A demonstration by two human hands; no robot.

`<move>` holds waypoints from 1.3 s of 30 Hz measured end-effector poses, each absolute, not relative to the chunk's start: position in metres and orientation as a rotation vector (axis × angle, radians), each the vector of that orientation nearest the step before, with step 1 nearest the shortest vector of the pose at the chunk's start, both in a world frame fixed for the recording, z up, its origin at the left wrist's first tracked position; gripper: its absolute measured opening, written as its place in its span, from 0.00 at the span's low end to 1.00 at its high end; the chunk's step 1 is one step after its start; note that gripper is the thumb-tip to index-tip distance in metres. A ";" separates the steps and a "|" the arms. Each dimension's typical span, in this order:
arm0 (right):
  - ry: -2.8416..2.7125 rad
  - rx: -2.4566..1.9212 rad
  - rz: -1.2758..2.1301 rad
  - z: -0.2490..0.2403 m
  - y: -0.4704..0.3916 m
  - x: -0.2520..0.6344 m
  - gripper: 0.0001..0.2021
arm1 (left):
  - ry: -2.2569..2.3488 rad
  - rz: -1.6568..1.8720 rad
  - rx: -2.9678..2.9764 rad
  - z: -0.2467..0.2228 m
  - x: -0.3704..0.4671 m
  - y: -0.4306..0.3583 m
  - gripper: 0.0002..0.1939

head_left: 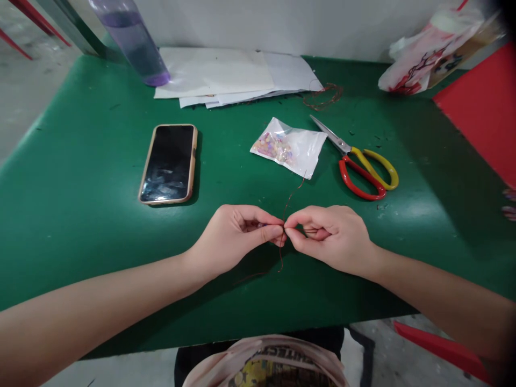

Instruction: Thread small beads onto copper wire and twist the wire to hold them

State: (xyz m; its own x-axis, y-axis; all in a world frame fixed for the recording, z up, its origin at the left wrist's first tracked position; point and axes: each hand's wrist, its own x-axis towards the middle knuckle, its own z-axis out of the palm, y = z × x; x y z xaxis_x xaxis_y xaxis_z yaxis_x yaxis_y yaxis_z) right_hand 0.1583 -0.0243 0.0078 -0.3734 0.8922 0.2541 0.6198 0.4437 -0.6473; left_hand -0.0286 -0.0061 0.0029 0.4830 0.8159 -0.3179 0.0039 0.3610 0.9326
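Note:
Both hands meet over the near middle of the green table [226,317], fingertips almost touching. My left hand [237,231] pinches a thin copper-brown cord [288,201] between thumb and index finger. Thumb and forefinger of my right hand [330,234] are closed on the same cord, and strands of it run back into the palm. One loose end rises toward the bead packet, while another hangs below the fingertips. Just beyond the hands lies a clear and white packet of small coloured beads [278,148]. Scissors [358,161] with one red and one yellow handle rest to its right.
A phone [168,164] lies at left. Behind it stand a purple bottle [135,45] and a stack of white papers [217,72]. A tangle of brown cord [326,97] sits near the papers. A wrapped drink cup [427,54] and a red panel [487,113] are at right.

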 end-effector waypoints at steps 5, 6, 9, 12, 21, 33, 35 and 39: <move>-2.119 -1.257 0.612 0.008 -0.024 0.159 0.02 | 0.918 0.632 1.070 0.001 -0.030 -0.006 0.02; -2.132 -1.249 0.603 0.008 -0.024 0.159 0.03 | 0.913 0.632 1.065 0.001 -0.030 -0.006 0.02; -2.188 -1.204 0.542 0.007 -0.023 0.159 0.03 | 0.902 0.621 1.053 0.001 -0.029 -0.005 0.01; -2.259 -1.150 0.456 0.004 -0.023 0.158 0.04 | 0.899 0.601 1.060 0.002 -0.029 -0.005 0.01; -2.383 -1.191 0.272 0.011 -0.021 0.160 0.08 | 0.778 0.634 0.999 0.003 -0.032 -0.006 0.03; -2.383 -1.124 0.290 0.014 -0.017 0.160 0.09 | 0.730 0.531 1.153 0.007 -0.032 -0.005 0.12; -2.366 -1.100 0.344 0.012 -0.017 0.161 0.07 | 0.771 0.498 1.201 0.008 -0.032 -0.005 0.09; -2.320 -1.079 0.415 0.007 -0.019 0.165 0.02 | 0.812 0.487 1.235 0.009 -0.032 -0.004 0.08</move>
State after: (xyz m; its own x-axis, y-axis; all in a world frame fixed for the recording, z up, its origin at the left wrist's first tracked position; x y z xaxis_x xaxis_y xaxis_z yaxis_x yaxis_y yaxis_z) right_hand 0.1649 -0.0194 0.0065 -0.5314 0.7741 0.3441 0.6070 0.6313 -0.4828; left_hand -0.0323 -0.0041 0.0090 0.6351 0.7210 -0.2772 0.0952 0.2830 0.9544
